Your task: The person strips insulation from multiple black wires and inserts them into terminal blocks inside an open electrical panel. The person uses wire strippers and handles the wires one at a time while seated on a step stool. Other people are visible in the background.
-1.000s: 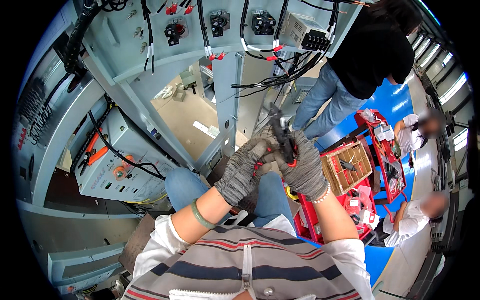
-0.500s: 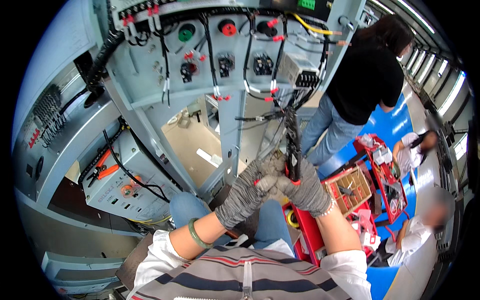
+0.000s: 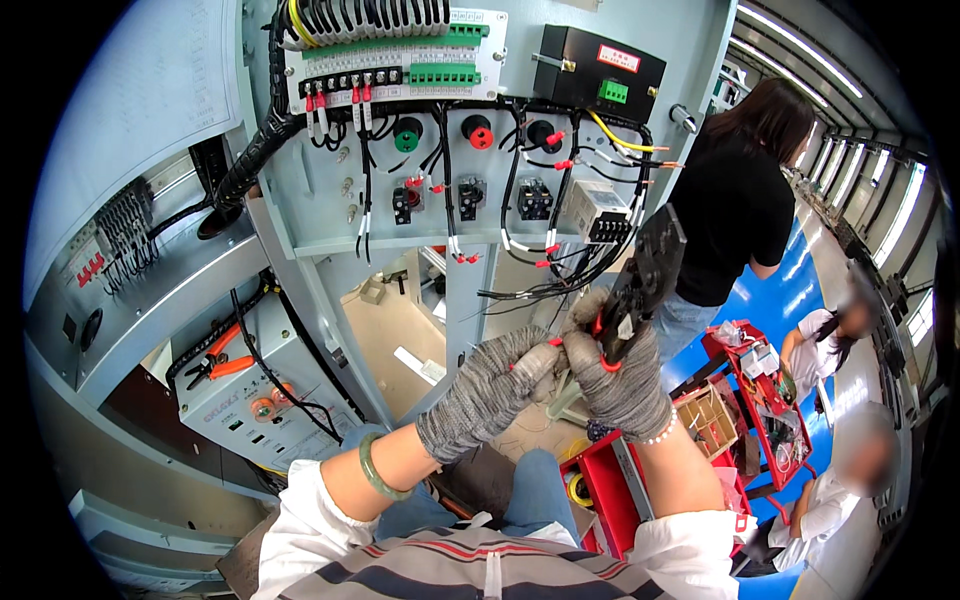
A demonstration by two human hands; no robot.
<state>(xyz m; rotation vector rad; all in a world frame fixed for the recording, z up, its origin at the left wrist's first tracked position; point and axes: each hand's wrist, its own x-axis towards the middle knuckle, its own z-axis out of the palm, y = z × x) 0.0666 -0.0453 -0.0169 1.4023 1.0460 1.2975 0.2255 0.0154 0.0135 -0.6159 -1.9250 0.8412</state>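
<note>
My right hand (image 3: 622, 385), in a grey knit glove, is wrapped round crimping pliers (image 3: 645, 282) with a broad black head pointing up and red showing at the handle. Beside it, my left hand (image 3: 490, 390), also gloved, is closed in a pinch. Small red terminals (image 3: 554, 342) show at its fingertips; the rest of what it holds is hidden. Both hands are close together below the panel's hanging wire bundle (image 3: 555, 290). Above them, several black wires with white sleeves and red terminals hang from the grey cabinet panel (image 3: 320, 225).
Orange-handled pliers (image 3: 222, 362) lie on a white box (image 3: 255, 405) at left. The panel bears terminal strips (image 3: 440, 75), buttons (image 3: 478, 132) and a black module (image 3: 600, 75). Right are red tool carts (image 3: 765, 400), a standing person (image 3: 745, 190) and two others farther off.
The crimping pliers have tilted to the right and their head shows more broadly. My hands have drawn slightly apart. The view has shifted, showing more of the upper panel.
</note>
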